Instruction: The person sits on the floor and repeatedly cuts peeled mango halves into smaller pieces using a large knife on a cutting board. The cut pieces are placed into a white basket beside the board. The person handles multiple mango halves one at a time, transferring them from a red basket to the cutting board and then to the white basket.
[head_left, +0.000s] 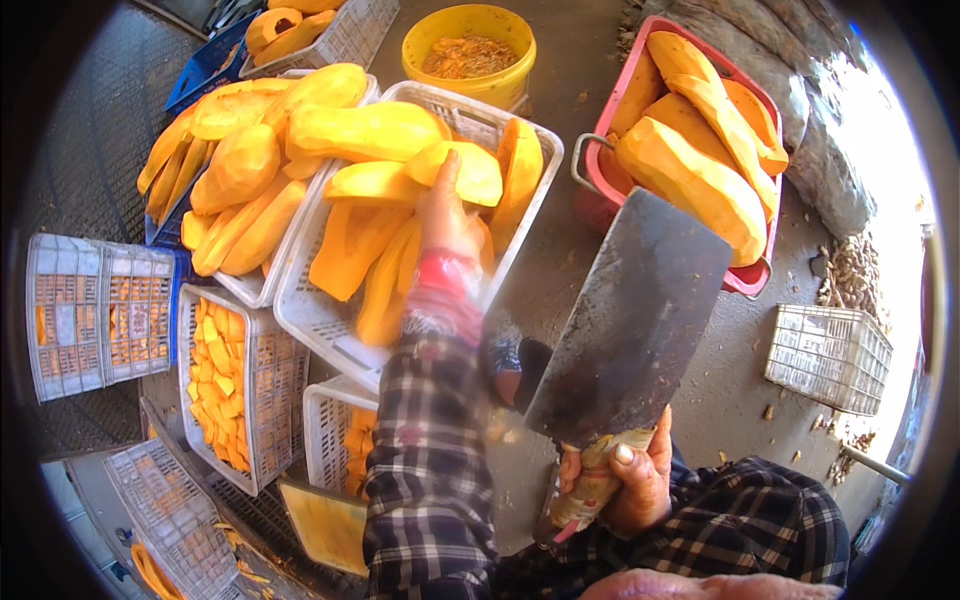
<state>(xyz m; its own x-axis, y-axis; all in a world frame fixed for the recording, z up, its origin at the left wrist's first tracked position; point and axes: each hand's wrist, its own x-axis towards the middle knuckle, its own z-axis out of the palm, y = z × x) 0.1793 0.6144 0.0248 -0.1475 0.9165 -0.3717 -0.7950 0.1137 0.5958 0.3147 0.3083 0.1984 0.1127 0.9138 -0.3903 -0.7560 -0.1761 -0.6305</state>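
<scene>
My left hand reaches into a white plastic crate of peeled orange pumpkin pieces, its thumb or a finger lying against one rounded piece; the underside of the hand is hidden. My right hand is closed around the wrapped handle of a large cleaver. The cleaver's broad dark blade points up and away from me, between the white crate and a red tub. Long peeled pumpkin pieces fill that tub.
At the left, another crate holds piled pumpkins. A crate of cut pumpkin chunks stands nearer, beside a cutting board. A yellow bucket with scraps stands at the back. A wire-like white crate stands right.
</scene>
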